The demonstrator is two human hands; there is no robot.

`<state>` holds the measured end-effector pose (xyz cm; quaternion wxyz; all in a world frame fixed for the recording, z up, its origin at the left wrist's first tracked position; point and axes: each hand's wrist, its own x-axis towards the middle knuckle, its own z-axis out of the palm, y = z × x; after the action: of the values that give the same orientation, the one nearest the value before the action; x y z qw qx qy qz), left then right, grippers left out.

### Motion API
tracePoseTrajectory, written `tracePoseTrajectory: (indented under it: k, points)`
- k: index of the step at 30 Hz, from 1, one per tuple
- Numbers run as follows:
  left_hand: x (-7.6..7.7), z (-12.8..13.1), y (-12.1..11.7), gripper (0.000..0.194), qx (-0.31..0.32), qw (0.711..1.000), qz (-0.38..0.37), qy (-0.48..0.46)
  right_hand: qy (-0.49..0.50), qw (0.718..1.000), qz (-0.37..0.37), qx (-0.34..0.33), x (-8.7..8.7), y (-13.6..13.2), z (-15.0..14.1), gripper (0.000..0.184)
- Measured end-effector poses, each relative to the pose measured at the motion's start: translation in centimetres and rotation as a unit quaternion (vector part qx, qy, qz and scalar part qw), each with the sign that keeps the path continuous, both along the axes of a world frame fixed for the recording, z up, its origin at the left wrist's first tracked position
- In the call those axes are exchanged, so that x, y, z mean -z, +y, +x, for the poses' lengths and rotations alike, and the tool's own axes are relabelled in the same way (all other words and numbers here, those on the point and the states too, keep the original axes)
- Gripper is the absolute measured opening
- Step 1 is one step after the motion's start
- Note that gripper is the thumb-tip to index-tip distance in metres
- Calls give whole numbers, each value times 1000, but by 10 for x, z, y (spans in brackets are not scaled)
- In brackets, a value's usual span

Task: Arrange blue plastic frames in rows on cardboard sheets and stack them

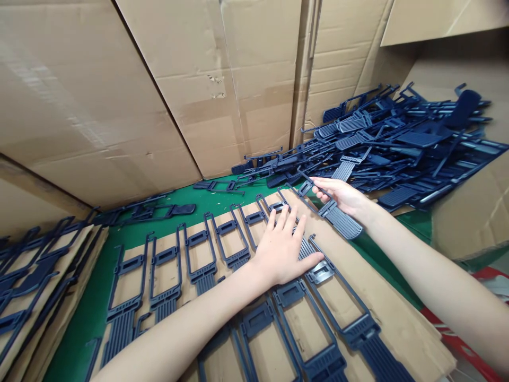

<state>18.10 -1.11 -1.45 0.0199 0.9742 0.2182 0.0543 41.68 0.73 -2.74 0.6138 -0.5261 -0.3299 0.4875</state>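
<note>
My left hand (283, 248) lies flat, fingers spread, on dark blue plastic frame parts (199, 254) laid in a row on a cardboard sheet (397, 313). My right hand (341, 195) grips one blue frame part (338, 217) by its thin rail at the far end of the row, its ribbed end hanging just above the sheet. Beyond the right hand a big loose pile of the same blue parts (397, 132) spreads across the back right.
Tall cardboard boxes (159, 79) wall off the back. A second cardboard stack with blue parts (32, 276) lies at the left. Green table surface (99, 302) shows between the sheets. A red item (469, 345) sits under my right forearm.
</note>
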Motion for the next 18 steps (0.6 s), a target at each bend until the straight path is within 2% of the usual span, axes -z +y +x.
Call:
tracePoseTrajectory:
  k: [5,8,14,18]
  points:
    - [2,-1,0,87,2,1000,6,-14,-121,992,8,18,-2,-6,0,38]
    - [2,-1,0,88,5,1000,5,-18,-201,979,7,7,1,-8,1,47]
    - [1,-1,1,89,5,1000,-1,-11,-369,929,-37,-1,6,-7,7,40]
    - [0,-1,1,88,7,1000,-3,-8,-435,899,-61,-9,2,-10,14,43]
